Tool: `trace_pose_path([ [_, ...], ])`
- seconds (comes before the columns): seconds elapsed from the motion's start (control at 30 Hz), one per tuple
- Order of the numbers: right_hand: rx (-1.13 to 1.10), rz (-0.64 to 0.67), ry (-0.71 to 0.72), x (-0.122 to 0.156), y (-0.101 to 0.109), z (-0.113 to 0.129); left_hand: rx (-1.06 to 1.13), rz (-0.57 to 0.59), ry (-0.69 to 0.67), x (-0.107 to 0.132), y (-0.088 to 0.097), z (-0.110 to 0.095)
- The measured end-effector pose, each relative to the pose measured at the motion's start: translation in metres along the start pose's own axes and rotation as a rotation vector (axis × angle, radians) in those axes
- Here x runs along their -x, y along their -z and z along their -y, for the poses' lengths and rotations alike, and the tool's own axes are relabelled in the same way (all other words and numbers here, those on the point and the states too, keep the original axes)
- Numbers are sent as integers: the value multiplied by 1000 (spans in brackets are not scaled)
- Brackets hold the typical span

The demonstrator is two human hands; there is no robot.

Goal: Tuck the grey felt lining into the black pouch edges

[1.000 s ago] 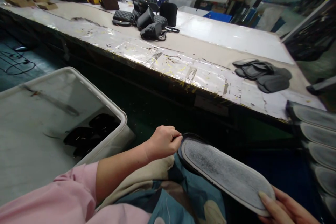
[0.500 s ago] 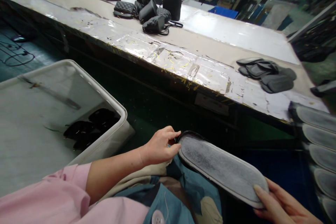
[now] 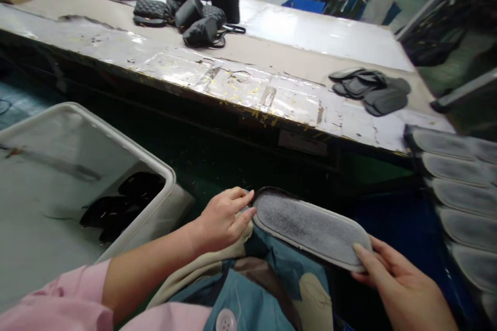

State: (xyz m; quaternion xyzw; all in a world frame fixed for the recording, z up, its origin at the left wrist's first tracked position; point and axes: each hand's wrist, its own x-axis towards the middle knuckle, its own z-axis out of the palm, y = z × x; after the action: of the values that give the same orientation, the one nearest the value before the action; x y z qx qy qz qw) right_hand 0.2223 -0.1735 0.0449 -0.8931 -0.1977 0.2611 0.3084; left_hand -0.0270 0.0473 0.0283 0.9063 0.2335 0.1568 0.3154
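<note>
A long grey felt insole piece (image 3: 310,227) with a pale rim and a black edge lies flat over my lap. My left hand (image 3: 223,217) pinches its left end, fingers pressed together on the rim. At the right end my right hand (image 3: 399,289) grips it, thumb on top and fingers underneath. A row of similar grey pieces (image 3: 454,176) is stacked overlapping at the right edge.
A white plastic bin (image 3: 128,150) with dark pieces (image 3: 124,201) inside stands to my left. A long worktable (image 3: 272,67) runs ahead, carrying several black quilted bags (image 3: 186,15) and a pile of dark insoles (image 3: 368,90). Dark floor lies between table and lap.
The view has shifted left and down. My right hand has come further into view on the piece's end, and my left fingers have loosened from a tight pinch to a flatter grip.
</note>
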Motion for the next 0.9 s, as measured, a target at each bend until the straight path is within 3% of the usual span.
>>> trace_pose_path([
  [0.1,-130,76,-63,7,-6,13,-144,-133,-105,-14,13,-6],
  [0.17,-207,113,-28,8,-9,18,-129,-146,-239,-33,17,-18],
  [0.27,-243,123,18,7,-8,21,-54,42,-459,-67,8,-50],
  [0.4,-284,178,44,12,-1,25,-8,288,-649,-100,-27,-90],
  [0.5,-363,191,6,18,0,27,-19,366,-691,-110,-53,-100],
  [0.6,-497,208,-27,20,-3,26,-13,403,-687,-114,-64,-98],
  [0.77,-745,231,-70,18,-7,24,16,463,-624,-123,-58,-96],
  [0.9,-917,264,-135,17,-7,28,54,517,-647,-123,-52,-101],
])
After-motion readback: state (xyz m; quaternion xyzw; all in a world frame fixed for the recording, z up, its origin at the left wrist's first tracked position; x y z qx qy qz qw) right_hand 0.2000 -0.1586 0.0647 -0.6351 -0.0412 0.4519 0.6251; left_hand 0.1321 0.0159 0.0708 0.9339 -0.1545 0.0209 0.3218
